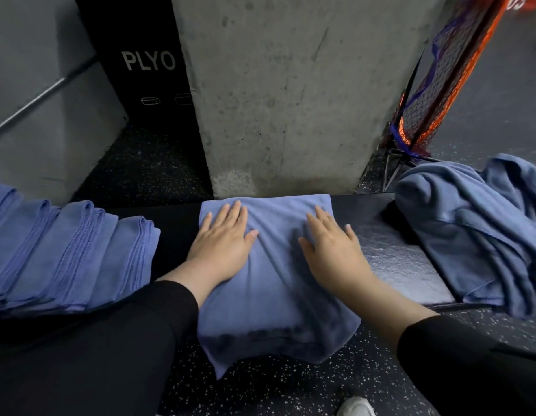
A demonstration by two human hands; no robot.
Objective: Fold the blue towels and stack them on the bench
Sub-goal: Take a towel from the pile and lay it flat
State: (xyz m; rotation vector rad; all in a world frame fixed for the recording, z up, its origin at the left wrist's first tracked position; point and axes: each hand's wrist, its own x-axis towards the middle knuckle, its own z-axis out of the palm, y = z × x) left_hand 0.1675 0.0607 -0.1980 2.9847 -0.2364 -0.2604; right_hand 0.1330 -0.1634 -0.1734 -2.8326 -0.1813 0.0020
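On bench point(389, 256): hands flat on blue towel point(275, 283) | black box point(140, 64): "PLYO"

Lighting: dim, cool, even; soft sheen on the dark surface point(389, 250) right of the central towel point(275, 265). Shadows: faint, diffuse, darkest along that towel's near hanging edge. Focus: sharp at centre, slight softness on the right hand point(332, 250). Distortion: wide-angle bending toward the frame edges.
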